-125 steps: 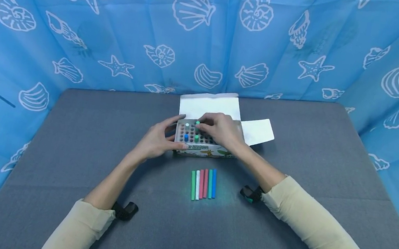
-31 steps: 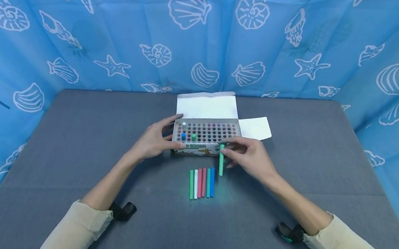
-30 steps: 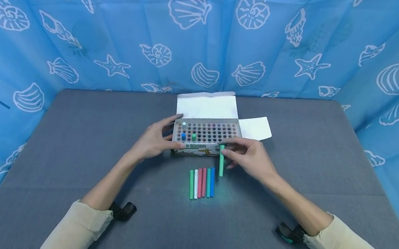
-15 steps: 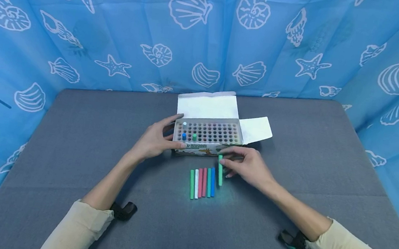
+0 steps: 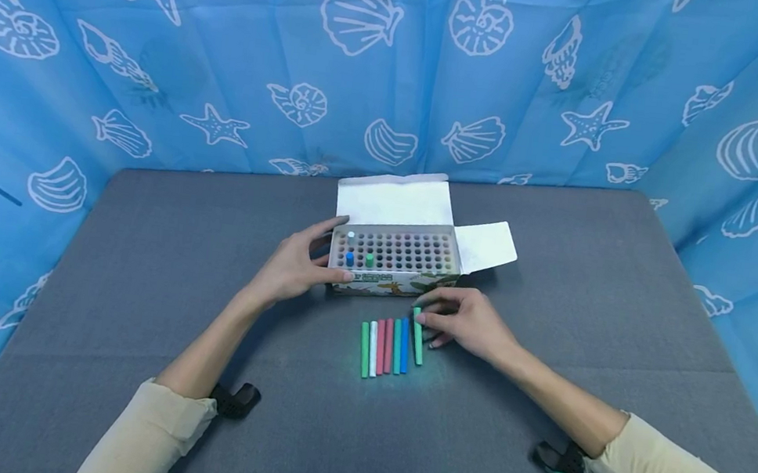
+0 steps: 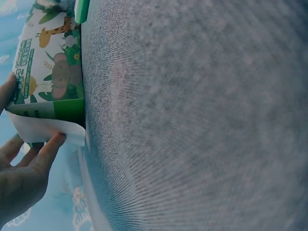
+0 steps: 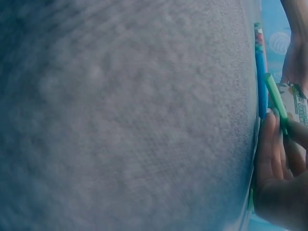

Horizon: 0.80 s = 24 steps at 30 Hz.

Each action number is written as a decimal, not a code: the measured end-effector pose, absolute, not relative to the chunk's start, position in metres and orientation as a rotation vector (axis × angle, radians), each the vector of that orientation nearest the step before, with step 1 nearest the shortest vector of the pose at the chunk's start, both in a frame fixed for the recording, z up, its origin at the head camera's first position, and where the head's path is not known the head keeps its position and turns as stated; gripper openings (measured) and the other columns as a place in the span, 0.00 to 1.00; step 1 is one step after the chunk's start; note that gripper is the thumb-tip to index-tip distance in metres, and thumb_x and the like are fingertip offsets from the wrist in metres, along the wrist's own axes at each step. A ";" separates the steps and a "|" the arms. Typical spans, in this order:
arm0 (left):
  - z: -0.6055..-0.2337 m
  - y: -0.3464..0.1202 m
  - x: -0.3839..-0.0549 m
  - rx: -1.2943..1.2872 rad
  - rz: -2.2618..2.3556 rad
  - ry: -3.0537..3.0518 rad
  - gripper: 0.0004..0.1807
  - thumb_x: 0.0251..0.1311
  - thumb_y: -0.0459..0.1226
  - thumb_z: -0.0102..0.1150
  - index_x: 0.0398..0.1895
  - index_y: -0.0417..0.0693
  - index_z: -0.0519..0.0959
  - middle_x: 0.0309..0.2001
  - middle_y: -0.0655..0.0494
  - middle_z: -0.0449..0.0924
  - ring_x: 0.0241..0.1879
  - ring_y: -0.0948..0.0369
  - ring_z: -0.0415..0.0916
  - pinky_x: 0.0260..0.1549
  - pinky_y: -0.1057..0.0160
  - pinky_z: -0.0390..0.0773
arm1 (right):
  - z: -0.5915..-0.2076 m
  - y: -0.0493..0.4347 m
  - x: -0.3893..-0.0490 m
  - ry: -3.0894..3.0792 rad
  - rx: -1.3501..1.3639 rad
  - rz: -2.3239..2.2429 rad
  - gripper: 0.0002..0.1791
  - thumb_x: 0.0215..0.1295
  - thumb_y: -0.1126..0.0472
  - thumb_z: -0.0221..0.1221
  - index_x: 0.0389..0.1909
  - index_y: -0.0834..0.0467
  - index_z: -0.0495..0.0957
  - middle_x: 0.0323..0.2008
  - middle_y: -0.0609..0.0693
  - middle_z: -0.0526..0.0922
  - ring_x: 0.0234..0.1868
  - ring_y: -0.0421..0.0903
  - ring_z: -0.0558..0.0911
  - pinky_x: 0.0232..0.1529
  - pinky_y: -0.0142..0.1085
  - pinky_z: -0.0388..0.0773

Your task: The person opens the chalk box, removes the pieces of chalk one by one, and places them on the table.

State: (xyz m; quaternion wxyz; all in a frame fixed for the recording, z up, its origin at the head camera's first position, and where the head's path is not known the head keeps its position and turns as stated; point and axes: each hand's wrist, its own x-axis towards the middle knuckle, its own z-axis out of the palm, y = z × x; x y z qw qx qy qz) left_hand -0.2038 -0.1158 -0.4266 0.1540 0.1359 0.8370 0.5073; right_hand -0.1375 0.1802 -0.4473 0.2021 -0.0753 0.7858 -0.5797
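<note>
A chalk box [image 5: 388, 281] with animal pictures on its front stands at the back middle, its top showing a grid of holes. White, blue and green chalk ends poke up at its left part. My left hand [image 5: 290, 263] holds the box's left end, thumb at the front; in the left wrist view its fingertips touch a white flap [image 6: 43, 129]. My right hand [image 5: 468, 322] pinches the upper end of a green chalk stick [image 5: 417, 340], in front of the box. The stick slants just right of the blue chalk [image 5: 404, 346], which ends a row of chalks.
The row of several chalks lies side by side on the grey cloth table [image 5: 207, 247], with green chalk [image 5: 364, 349] at its left end. The white lid [image 5: 394, 200] leans open behind the box, and a side flap [image 5: 486, 248] sticks out right. A blue shell-print curtain [image 5: 401, 58] hangs behind.
My right hand has pulled a green chalk out of the box's holes, then brought it forward and down beside the row. The left hand has stayed on the box.
</note>
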 end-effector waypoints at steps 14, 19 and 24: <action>-0.427 -0.116 -0.206 0.382 1.459 2.396 0.49 0.54 0.37 0.75 0.77 0.58 0.58 0.75 0.45 0.55 0.72 0.47 0.58 0.63 0.55 0.75 | -0.450 0.180 -0.140 2.214 -0.093 -1.551 0.14 0.65 0.65 0.65 0.49 0.68 0.83 0.39 0.59 0.87 0.29 0.49 0.87 0.33 0.39 0.89; -0.428 -0.117 -0.206 0.380 1.454 2.394 0.49 0.54 0.37 0.75 0.77 0.59 0.58 0.75 0.45 0.54 0.72 0.47 0.58 0.62 0.55 0.76 | -0.450 0.180 -0.140 2.221 -0.085 -1.544 0.13 0.65 0.66 0.65 0.49 0.68 0.84 0.41 0.59 0.86 0.29 0.49 0.87 0.33 0.39 0.89; -0.429 -0.117 -0.206 0.380 1.450 2.401 0.49 0.54 0.37 0.75 0.77 0.59 0.59 0.75 0.45 0.54 0.73 0.47 0.57 0.63 0.55 0.75 | -0.450 0.180 -0.140 2.223 -0.097 -1.550 0.13 0.65 0.65 0.65 0.47 0.67 0.84 0.40 0.59 0.86 0.29 0.49 0.87 0.33 0.39 0.89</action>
